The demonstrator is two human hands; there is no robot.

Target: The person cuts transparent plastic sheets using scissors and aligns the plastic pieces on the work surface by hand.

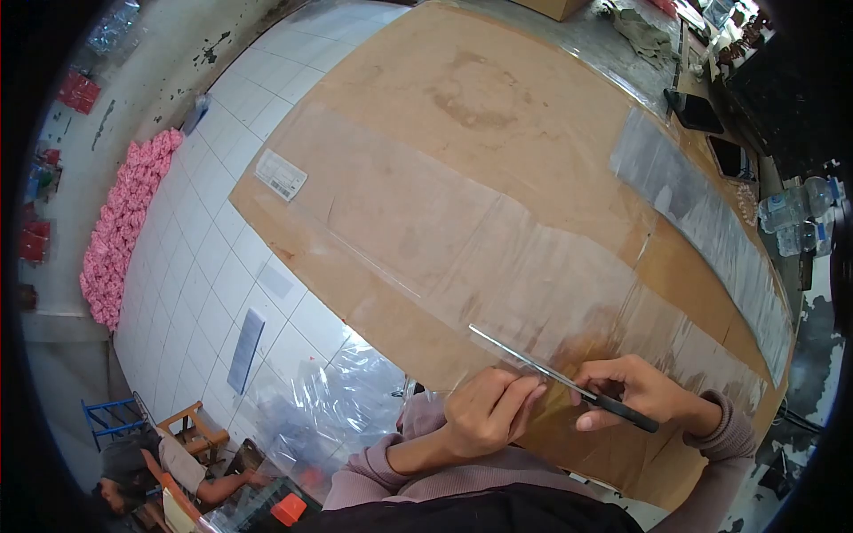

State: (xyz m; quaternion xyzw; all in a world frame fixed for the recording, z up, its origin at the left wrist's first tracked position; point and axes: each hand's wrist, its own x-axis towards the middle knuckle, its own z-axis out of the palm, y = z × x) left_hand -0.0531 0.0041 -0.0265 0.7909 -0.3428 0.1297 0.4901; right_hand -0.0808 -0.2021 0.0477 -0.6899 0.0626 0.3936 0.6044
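Note:
My right hand [626,391] is closed round the black handle of a long thin metal tool [533,360], which looks like scissors. Its narrow blade points up and to the left over the brown board. Beside the blade, my left hand [493,409] is pinched on the edge of a clear plastic sheet [426,222]. That sheet lies over the brown board [373,89] and has a white label [281,175] near its upper left end.
A grey strip [693,213], two phones [697,113] and plastic bottles [786,209] are at the right. Clear plastic bags [329,400] lie beyond the board's lower left edge. Pink bundles [129,222] line the tiled floor. Another person [147,471] sits at the lower left.

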